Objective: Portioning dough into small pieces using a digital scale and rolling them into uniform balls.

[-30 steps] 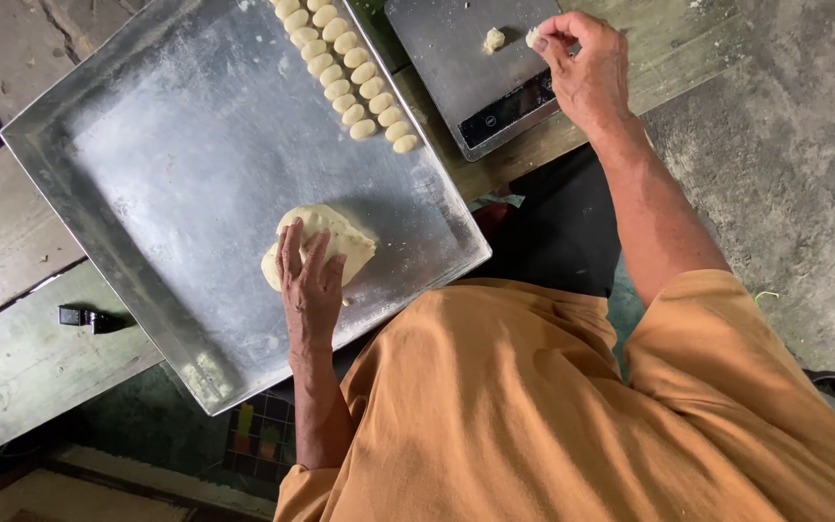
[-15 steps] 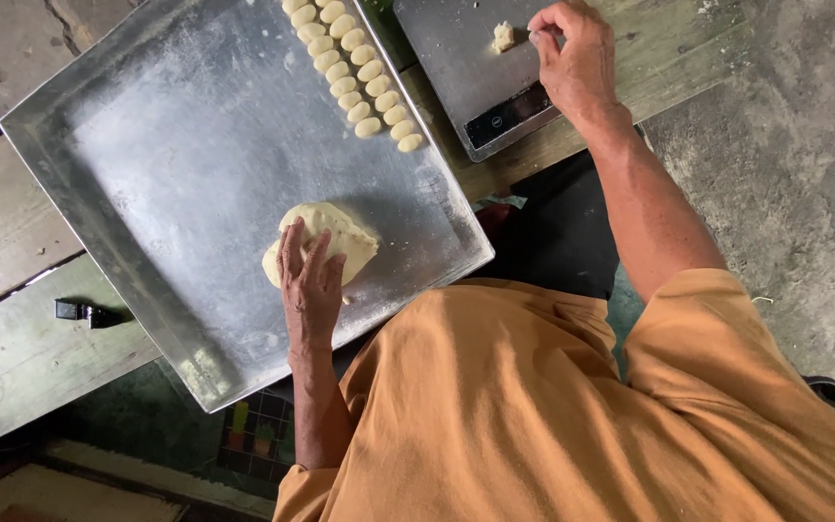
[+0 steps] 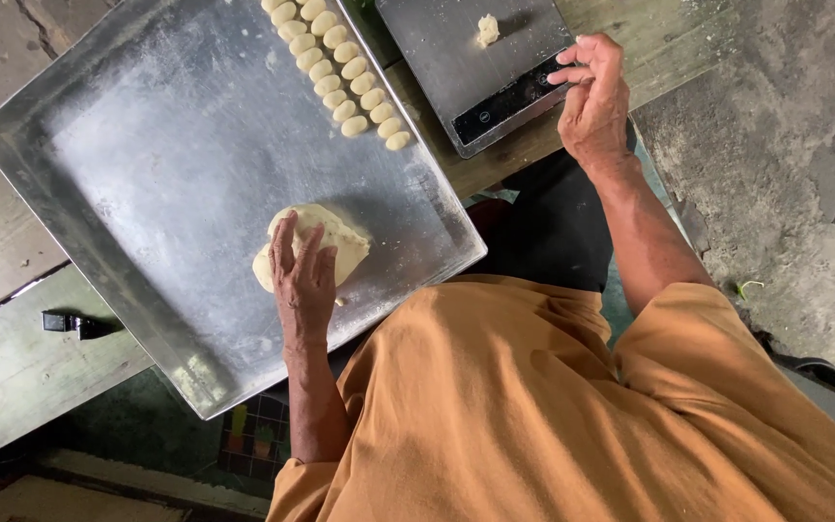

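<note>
One big metal tray, one scale, one dough lump under the flat, open left hand. Right hand hovers loose and empty by the scale. Two rows of dough balls, roughly sixteen; one bit on the scale.

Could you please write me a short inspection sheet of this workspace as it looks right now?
Surface: worn wooden table bearing a large floured metal tray.
Job's things: dough lump on the tray; two rows of small dough pieces; one small piece on the digital scale.
Clutter: small black object on the table.
Grips: left hand flat on the lump; right hand at the scale's edge, empty.
Cables: nothing seen.
Surroundings: cracked concrete floor.
</note>
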